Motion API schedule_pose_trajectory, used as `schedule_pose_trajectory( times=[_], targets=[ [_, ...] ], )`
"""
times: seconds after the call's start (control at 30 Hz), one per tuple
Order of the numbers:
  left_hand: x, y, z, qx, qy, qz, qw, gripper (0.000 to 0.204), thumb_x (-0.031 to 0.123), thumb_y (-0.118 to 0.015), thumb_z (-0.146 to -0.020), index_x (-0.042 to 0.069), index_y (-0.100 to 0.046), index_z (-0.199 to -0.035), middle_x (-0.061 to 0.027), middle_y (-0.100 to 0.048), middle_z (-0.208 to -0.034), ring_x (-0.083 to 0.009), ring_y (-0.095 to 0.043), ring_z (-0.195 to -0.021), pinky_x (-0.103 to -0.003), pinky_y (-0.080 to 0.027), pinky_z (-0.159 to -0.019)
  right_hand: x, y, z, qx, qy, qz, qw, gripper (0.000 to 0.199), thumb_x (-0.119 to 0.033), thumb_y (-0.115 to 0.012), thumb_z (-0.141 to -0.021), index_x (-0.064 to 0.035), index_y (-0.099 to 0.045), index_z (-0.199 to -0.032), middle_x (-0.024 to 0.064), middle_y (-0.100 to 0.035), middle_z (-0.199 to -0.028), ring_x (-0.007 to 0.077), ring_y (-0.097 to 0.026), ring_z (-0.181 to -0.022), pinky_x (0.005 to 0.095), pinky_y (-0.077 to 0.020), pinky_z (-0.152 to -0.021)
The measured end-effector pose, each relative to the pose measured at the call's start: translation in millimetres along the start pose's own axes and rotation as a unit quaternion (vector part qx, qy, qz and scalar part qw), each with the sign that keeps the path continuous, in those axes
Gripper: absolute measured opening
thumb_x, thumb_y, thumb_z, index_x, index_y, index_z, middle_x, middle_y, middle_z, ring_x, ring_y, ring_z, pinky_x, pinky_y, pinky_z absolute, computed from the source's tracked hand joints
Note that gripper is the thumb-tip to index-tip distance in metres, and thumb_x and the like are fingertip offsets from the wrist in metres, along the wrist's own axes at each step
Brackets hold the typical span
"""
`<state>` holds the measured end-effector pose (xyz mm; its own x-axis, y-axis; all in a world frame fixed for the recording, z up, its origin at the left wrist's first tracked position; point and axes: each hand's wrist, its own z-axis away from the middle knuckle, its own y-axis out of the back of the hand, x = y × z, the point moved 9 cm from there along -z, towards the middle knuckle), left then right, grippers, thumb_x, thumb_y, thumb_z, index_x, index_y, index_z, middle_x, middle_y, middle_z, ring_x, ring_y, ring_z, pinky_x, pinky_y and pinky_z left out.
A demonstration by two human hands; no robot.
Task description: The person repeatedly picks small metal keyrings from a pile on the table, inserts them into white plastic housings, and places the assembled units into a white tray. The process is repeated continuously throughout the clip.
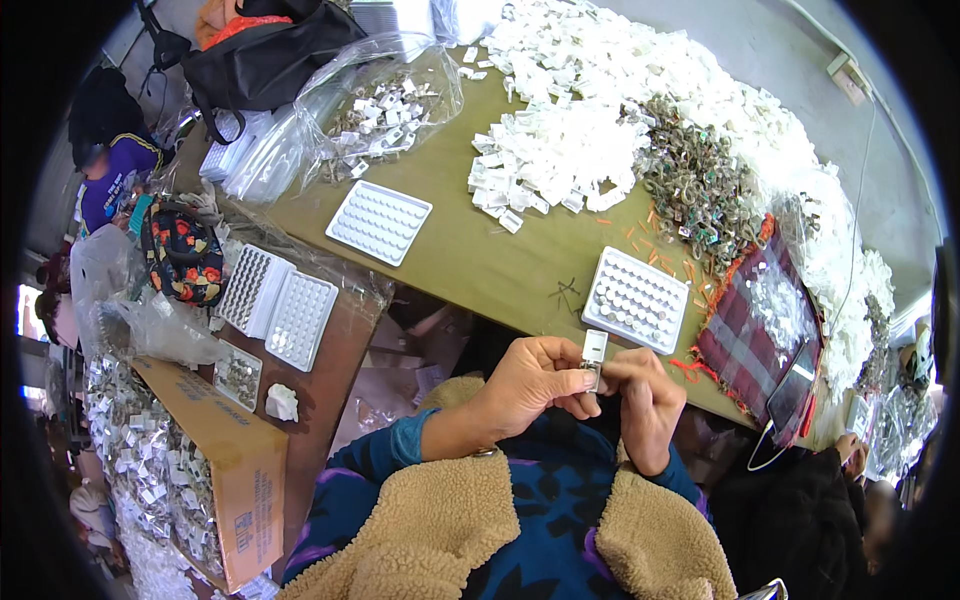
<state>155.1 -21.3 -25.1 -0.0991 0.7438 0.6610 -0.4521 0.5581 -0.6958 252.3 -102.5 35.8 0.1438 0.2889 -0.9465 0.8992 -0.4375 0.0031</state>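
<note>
My left hand (535, 385) pinches a small white plastic piece (595, 346) with a clear or metallic lower part between thumb and fingers, in front of my chest. Close by on its right is my right hand (648, 400), its fingers curled and their tips at the piece's lower part. Whether those fingertips grip anything small cannot be made out. Just beyond my hands, at the table's near edge, lies a white tray (590, 316) of round pockets, many filled with small silvery discs (640, 300).
Heaps of white plastic pieces (560, 160) and small dark metallic parts (700, 185) cover the far right of the green table (480, 270). Another pocketed tray (380, 222) lies left of centre. A plaid cloth (750, 330) bears a phone (793, 385). A cardboard box (225, 450) stands lower left.
</note>
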Motion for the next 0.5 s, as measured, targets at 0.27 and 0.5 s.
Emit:
schedule_pose_trajectory(
  times=[0.27, 0.5],
  targets=[
    [-19, 7, 2, 0.003, 0.019, -0.106, 0.994, 0.01, 0.001, -0.063, -0.089, -0.004, -0.066, -0.098, -0.0149, -0.07, -0.089, -0.0189, -0.07, -0.067, -0.029, -0.061, -0.06, 57, -7, 5, -0.018, -0.289, -0.051, 0.956, 0.008, -0.003, -0.068, -0.091, 0.0014, -0.062, -0.094, 0.0014, -0.062, -0.082, 0.0065, -0.058, -0.068, 0.0219, -0.047, -0.06],
    [-41, 3, -6, -0.076, 0.086, 0.133, 0.985, 0.026, 0.015, -0.071, -0.091, -0.003, -0.062, -0.108, -0.0097, -0.067, -0.089, -0.0076, -0.064, -0.063, -0.017, -0.054, -0.048, 12, 1, -9, -0.065, -0.05, 0.004, 0.997, 0.017, -0.004, -0.076, -0.084, 0.0026, -0.068, -0.097, 0.0094, -0.062, -0.102, 0.0124, -0.063, -0.073, 0.0271, -0.0522, -0.063]
  ],
)
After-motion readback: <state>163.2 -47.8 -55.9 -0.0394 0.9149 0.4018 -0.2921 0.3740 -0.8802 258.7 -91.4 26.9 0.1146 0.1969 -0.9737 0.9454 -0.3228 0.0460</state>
